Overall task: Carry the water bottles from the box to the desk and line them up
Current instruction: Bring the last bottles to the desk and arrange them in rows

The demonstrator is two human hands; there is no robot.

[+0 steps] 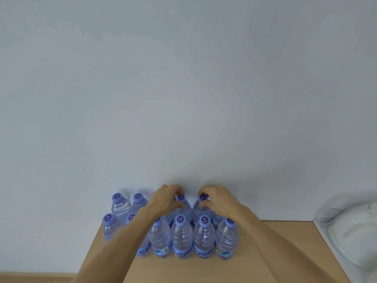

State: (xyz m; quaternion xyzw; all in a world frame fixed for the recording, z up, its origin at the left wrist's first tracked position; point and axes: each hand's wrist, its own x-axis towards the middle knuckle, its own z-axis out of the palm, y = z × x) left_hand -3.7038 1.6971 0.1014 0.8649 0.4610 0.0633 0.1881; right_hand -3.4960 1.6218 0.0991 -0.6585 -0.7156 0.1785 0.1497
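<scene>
Several clear water bottles with purple caps stand in two rows on the wooden desk [275, 242], against the pale wall. My left hand [166, 198] grips the neck of a back-row bottle [180, 209], fingers curled round its cap. My right hand [217, 198] grips the neck of the neighbouring back-row bottle [201, 210] in the same way. Both bottles stand upright behind the front row [181, 235]. The box is out of view.
More back-row bottles [120, 205] stand at the left, near the desk's left edge. A white surface holding a clear glass lid or dish [346, 231] lies at the right edge. Bare desk shows in front of and right of the bottles.
</scene>
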